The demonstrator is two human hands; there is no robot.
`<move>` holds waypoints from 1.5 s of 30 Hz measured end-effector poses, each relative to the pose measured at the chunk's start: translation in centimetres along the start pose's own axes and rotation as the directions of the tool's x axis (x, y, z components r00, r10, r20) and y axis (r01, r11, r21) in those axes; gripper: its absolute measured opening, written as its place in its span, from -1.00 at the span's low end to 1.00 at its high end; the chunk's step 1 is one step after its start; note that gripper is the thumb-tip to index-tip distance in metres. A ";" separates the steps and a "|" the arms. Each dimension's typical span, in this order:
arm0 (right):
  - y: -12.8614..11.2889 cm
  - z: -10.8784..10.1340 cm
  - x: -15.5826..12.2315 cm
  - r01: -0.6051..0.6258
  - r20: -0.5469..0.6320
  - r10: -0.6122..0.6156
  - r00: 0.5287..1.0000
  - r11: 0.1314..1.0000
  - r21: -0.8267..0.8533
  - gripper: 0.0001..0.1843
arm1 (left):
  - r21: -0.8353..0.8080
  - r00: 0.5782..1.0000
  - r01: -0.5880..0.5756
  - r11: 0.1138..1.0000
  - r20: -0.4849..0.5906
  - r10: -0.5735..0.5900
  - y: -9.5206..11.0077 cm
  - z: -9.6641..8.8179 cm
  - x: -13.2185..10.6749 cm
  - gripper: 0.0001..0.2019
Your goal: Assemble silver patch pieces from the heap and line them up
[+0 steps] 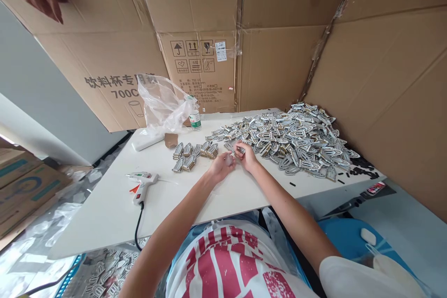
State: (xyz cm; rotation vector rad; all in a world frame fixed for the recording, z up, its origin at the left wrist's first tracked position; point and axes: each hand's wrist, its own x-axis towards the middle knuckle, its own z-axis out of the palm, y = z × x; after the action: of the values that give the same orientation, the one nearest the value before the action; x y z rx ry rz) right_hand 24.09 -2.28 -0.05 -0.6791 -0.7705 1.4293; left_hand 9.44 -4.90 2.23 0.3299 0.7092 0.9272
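Above the white table, my left hand (pixel 222 167) curls closed, with something small and greyish at its fingers that I cannot make out. Close beside it, my right hand (pixel 247 156) has its fingers bent together at the edge of a large pile of flat grey-and-white slotted pieces (pixel 293 137), pointed at one end. Whatever sits between the right fingertips is too small to name. Several neat little stacks of the same pieces (pixel 188 163) lie left of my hands. A white glue gun (pixel 142 184) with an orange trigger rests farther left, apart from both hands.
Tall cardboard (pixel 279 65) walls in the table's back and right side. A clear plastic bag (pixel 164 102) and a small green-labelled container (pixel 195 120) stand at the back. Small black strips (pixel 365 170) lie at right. The glue gun's cord (pixel 138 228) hangs over the front edge.
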 end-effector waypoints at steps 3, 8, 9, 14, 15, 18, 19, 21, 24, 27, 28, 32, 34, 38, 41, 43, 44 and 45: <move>0.0 0.0 0.0 -0.001 0.001 0.001 1.000 1.000 0.005 -0.73 | -0.011 0.999 0.038 0.999 0.006 -0.038 0.2 0.0 -0.2 -0.81; 0.0 -0.1 0.0 0.004 -0.014 -0.005 1.000 1.000 -0.013 -0.72 | 0.017 0.996 0.035 0.999 0.077 -0.036 0.3 0.1 -0.4 -0.96; 0.0 -0.1 0.0 0.002 -0.017 -0.003 1.000 1.000 -0.020 -0.72 | 0.030 0.995 0.023 0.999 0.093 -0.025 0.2 0.1 -0.4 -0.94; 0.0 -0.1 0.0 -0.006 -0.042 0.005 0.999 1.000 -0.020 -0.71 | 0.091 0.988 -0.069 0.993 0.142 0.056 -0.2 0.0 -0.5 -0.54; 0.0 -0.1 0.0 -0.005 -0.044 0.004 0.999 1.000 -0.014 -0.71 | 0.102 0.987 -0.080 0.992 0.146 0.065 -0.2 0.0 -0.5 -0.52; 0.0 0.0 0.0 -0.003 -0.044 0.003 0.999 1.000 0.002 -0.72 | 0.125 0.987 -0.101 0.987 0.139 0.084 -0.4 -0.2 -0.2 -0.51; 0.0 0.0 0.0 -0.006 -0.046 0.006 0.999 1.000 0.007 -0.72 | 0.128 0.987 -0.108 0.986 0.134 0.091 -0.5 -0.2 -0.1 -0.51; -0.1 0.0 0.0 -0.014 -0.054 0.015 0.998 1.000 0.014 -0.73 | 0.124 0.988 -0.115 0.986 0.121 0.100 -0.5 -0.3 0.1 -0.53; -0.1 0.0 0.0 -0.015 -0.064 0.016 0.998 1.000 0.012 -0.72 | 0.089 0.992 -0.105 0.991 0.084 0.097 -0.6 -0.2 0.2 -0.56; 0.0 -0.1 0.1 -0.021 -0.073 0.021 0.997 1.000 0.008 -0.71 | 0.061 0.993 -0.095 0.994 0.069 0.091 -0.6 -0.1 0.1 -0.59; 0.0 -0.1 0.1 -0.024 -0.076 0.024 0.997 1.000 0.009 -0.70 | 0.065 0.993 -0.094 0.993 0.073 0.090 -0.6 0.0 0.1 -0.60; 0.0 0.0 0.1 -0.024 -0.075 0.024 0.997 1.000 0.001 -0.71 | 0.110 0.991 -0.101 0.989 0.098 0.090 -0.6 0.0 -0.1 -0.63; -0.1 0.1 -0.1 -0.014 -0.068 0.013 0.998 1.000 -0.015 -0.72 | 0.141 0.990 -0.105 0.984 0.113 0.089 -0.6 0.0 -0.2 -0.65; -0.4 0.3 -0.3 0.016 -0.061 -0.019 0.998 0.999 -0.047 -0.73 | 0.190 0.991 -0.071 0.979 0.127 0.047 -0.4 0.0 -0.3 -0.72; -0.4 0.3 -0.4 0.016 -0.075 -0.020 0.997 0.999 -0.044 -0.74 | 0.183 0.994 -0.041 0.982 0.104 0.022 -0.3 0.0 -0.3 -0.80; -0.4 0.3 -0.4 0.008 -0.087 -0.011 0.996 0.999 -0.035 -0.75 | 0.182 0.995 -0.039 0.983 0.094 0.022 -0.2 0.1 -0.3 -0.84; -0.4 0.2 -0.4 0.002 -0.091 -0.005 0.996 1.000 -0.029 -0.75 | 0.183 0.996 -0.038 0.982 0.090 0.022 -0.1 0.1 -0.3 -0.84; -0.3 0.2 -0.3 -0.004 -0.093 0.002 0.996 1.000 -0.024 -0.76 | 0.185 0.996 -0.036 0.982 0.087 0.020 -0.1 0.1 -0.3 -0.85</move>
State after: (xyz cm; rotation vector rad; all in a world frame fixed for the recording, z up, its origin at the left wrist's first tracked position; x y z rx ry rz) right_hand 24.12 -2.64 0.30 -0.7603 -0.7150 1.3829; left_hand 9.47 -5.22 2.35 0.5427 0.7164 0.8703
